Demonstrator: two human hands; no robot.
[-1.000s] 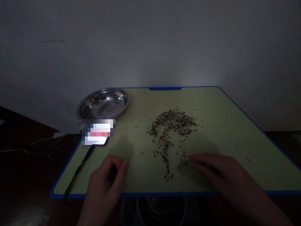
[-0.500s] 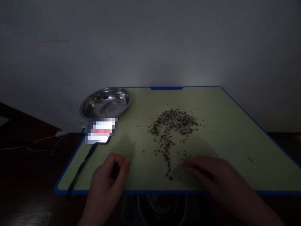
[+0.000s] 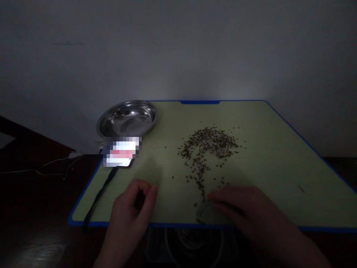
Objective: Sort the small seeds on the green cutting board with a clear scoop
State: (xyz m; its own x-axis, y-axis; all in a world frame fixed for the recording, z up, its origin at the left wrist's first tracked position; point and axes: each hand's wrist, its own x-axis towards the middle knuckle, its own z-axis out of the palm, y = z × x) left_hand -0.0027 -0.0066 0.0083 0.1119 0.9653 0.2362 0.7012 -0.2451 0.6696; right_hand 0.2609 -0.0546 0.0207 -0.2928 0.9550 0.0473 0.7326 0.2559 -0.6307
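Observation:
Small dark seeds lie scattered over the pale green board, with a thin trail running toward the front edge. At the end of that trail, my right hand pinches a clear piece with a curved rim. The piece sits low against the board near its front edge, and a few seeds are beside it. Much of it is hidden by my fingers and the dim light. My left hand rests at the front left with fingers curled and thumb pressed to the forefinger; whatever is inside, if anything, is hidden.
A shiny metal bowl stands at the back left. Before it lies a lit phone, its screen blurred, with a dark strap. Below the board's front edge is a dark round pot. White cables run at the left.
My right hand has moved left and slightly nearer the front edge with the clear piece, over the trail's near end. My left hand keeps its pose. The whole view has shifted slightly.

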